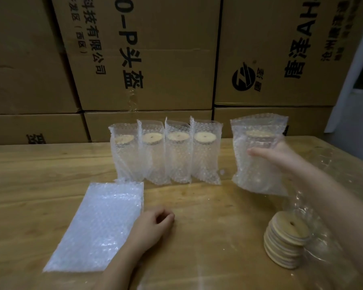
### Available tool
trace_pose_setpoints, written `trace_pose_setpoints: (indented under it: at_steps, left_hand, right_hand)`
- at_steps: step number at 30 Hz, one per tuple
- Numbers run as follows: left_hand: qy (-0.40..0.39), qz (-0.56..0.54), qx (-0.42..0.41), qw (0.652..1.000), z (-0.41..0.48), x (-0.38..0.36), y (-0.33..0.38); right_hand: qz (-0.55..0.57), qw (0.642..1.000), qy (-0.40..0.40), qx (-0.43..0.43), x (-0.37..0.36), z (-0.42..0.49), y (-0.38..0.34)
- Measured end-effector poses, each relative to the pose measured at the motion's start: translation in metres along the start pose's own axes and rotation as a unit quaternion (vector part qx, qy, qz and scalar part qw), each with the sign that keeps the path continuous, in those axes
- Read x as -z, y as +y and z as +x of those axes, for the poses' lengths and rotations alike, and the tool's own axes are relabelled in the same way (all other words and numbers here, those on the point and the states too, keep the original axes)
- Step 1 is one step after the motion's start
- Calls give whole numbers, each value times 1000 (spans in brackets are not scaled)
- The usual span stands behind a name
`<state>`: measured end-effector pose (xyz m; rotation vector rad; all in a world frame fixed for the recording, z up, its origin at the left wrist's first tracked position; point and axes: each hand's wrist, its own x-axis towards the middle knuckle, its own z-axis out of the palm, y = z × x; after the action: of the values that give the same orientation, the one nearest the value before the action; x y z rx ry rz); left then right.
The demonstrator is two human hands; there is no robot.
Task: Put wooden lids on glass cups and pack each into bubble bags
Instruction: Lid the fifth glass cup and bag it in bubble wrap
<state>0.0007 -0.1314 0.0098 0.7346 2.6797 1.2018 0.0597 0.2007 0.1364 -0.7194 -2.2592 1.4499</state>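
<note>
A: Where's the glass cup [255,166]?
B: In a clear, bumpy bubble bag [260,123], with a round wooden lid [259,133] on top. The right hand [281,155] grips it beside four bagged cups [166,151] lined up on the grainy table [40,174].
A: And the left hand [153,225]?
B: It's loosely curled, holds nothing, and rests by the flat bubble bags [99,231]. The disc lids [285,243] sit stacked.

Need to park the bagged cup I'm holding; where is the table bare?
Bare table lies between the four-cup row and your bagged cup, left of that row, and centrally between left hand and lid stack. Crowded: the right edge, with lid stack and clear plastic; flat bubble bags fill the near left.
</note>
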Motion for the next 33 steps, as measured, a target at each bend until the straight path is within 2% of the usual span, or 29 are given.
trace_pose_setpoints:
  at_steps: [5,12,16,22,33]
  left_hand:
    - [18,14,-13,1000,2,-5,-3]
    - [24,6,-18,1000,4,-7,-5]
    - [25,6,-27,999,4,-7,-5]
    - [30,7,-26,999,4,-9,-6]
    - [32,14,-34,999,5,-11,-8]
  right_hand:
    - [44,993,88,-67,-21,37,10]
    - [28,986,166,-17,-62,52,6]
    - [31,985,168,-9,-76,59,9]
    - [4,991,130,-8,-94,69,13]
    - [-42,992,117,16,-92,75,23]
